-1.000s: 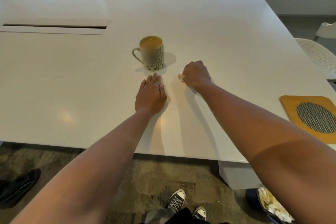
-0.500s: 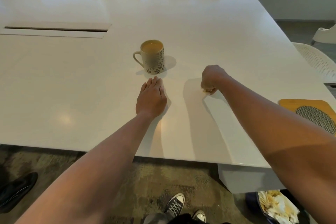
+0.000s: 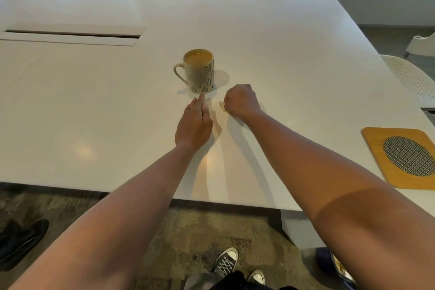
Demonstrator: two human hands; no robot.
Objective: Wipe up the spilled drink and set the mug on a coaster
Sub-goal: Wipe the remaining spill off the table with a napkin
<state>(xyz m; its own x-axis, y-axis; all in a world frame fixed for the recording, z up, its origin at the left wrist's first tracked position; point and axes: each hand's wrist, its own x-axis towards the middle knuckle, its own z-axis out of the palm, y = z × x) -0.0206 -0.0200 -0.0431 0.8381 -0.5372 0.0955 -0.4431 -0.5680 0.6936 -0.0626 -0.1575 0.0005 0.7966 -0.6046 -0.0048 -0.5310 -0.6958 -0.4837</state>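
The mug [image 3: 200,70], patterned and full of a tan drink, stands upright on the white bench [image 3: 282,42] with its handle toward 9 o'clock, and the left hand [image 3: 194,125] lies flat on the bench at the mug's 6 o'clock, fingers straight and pressed together, the fingertips [image 3: 202,97] reaching the mug's base. At the mug's 4 o'clock the right hand [image 3: 241,101] is curled into a fist on the bench, gripping a small pale wad [image 3: 221,104] that peeks out on its left side. The wooden coaster [image 3: 376,146] with a woven oval centre lies well apart at 3 o'clock, near the bench's right edge.
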